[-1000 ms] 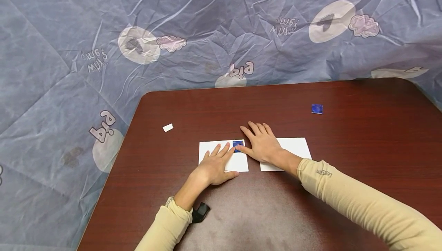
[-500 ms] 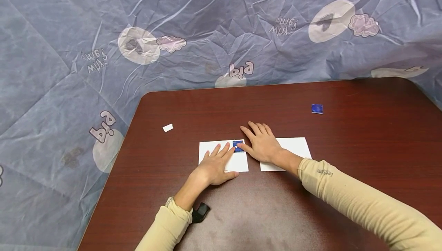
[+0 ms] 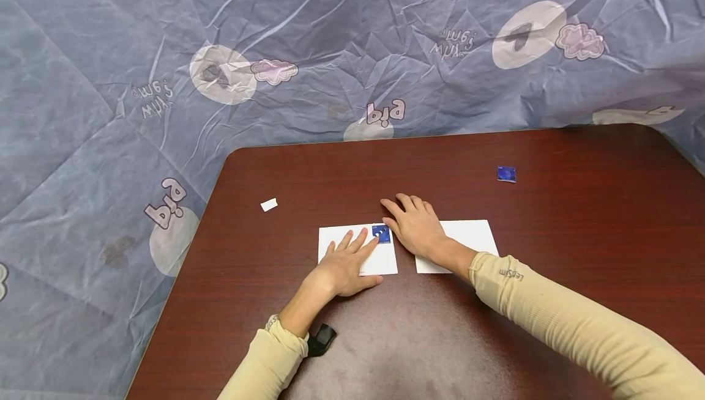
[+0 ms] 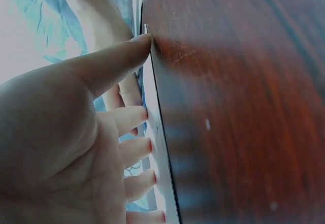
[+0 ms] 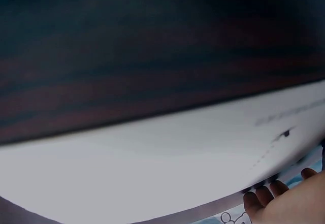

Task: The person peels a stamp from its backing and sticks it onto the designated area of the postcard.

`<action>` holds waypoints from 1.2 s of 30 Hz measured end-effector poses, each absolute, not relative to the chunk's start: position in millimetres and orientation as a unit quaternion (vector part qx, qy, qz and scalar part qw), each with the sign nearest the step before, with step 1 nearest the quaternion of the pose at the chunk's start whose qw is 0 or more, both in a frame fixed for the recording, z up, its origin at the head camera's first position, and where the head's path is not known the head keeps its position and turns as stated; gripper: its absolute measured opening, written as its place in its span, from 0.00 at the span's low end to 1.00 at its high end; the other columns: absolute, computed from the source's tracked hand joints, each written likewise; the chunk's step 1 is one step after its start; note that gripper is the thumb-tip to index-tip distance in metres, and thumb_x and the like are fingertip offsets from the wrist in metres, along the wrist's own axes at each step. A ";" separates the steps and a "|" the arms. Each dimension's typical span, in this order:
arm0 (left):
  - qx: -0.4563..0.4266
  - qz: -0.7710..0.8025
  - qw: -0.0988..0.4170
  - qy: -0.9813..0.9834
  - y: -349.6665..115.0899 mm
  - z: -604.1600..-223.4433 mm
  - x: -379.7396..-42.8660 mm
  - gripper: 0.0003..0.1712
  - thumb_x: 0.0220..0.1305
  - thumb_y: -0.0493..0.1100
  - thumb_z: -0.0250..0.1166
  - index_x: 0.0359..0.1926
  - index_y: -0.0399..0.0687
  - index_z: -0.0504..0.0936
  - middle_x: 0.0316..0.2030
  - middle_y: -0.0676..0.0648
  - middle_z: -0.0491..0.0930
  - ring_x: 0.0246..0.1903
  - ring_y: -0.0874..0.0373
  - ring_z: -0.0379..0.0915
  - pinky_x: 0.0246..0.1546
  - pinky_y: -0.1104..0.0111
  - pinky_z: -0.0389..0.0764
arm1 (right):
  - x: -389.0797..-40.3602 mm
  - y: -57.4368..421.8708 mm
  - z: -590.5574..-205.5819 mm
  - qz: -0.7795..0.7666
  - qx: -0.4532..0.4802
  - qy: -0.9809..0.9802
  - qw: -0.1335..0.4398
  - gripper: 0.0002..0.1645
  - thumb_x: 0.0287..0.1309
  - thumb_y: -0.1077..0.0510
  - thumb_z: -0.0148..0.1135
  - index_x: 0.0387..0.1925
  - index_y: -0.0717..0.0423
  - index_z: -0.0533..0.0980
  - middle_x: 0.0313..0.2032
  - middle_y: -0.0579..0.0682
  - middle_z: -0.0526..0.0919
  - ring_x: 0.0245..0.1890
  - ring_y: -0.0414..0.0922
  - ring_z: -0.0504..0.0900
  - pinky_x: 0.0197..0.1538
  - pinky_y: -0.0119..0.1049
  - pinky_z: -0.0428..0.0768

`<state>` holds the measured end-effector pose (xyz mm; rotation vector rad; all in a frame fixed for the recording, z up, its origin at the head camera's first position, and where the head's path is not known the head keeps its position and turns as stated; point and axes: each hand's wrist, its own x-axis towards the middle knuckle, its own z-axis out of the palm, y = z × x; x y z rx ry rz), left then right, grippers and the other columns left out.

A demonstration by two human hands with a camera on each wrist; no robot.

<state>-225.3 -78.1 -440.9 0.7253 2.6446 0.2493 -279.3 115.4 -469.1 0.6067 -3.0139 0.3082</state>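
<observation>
My left hand [image 3: 341, 268] lies spread on a white envelope or card [image 3: 382, 262], its fingers pressing the surface. At that card's upper right corner is a blue stamp [image 3: 382, 229], with my left index fingertip at its lower left edge. In the left wrist view, the fingertips [image 4: 139, 148] touch the card and the thumb reaches over its near side. My right hand [image 3: 417, 229] is held beside it with fingers extended, thumb tip close to the stamp's top right. Under the right wrist lies a second white envelope or card [image 3: 470, 235], partly hidden; the right wrist view shows faint print on it.
A loose blue stamp [image 3: 506, 174] lies toward the back right of the dark red table [image 3: 578, 222]. A small white paper scrap [image 3: 268, 205] is at the left. Beyond the back edge hangs a wrinkled blue-grey printed cloth [image 3: 330, 33].
My right thumb has slid off the stamp, up and to the right, so more of the stamp shows. The left hand has stayed in place on the card.
</observation>
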 end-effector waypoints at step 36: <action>0.263 0.176 0.179 0.931 -82.0 -426.9 -233.4 0.42 0.67 0.59 0.57 0.73 0.47 0.54 0.70 0.45 0.57 0.69 0.48 0.51 0.64 0.53 0.57 | -325.6 302.7 -425.9 0.215 -0.228 -0.948 -0.060 0.44 0.65 0.42 0.48 0.53 0.84 0.59 0.48 0.77 0.58 0.54 0.72 0.58 0.51 0.61 0.66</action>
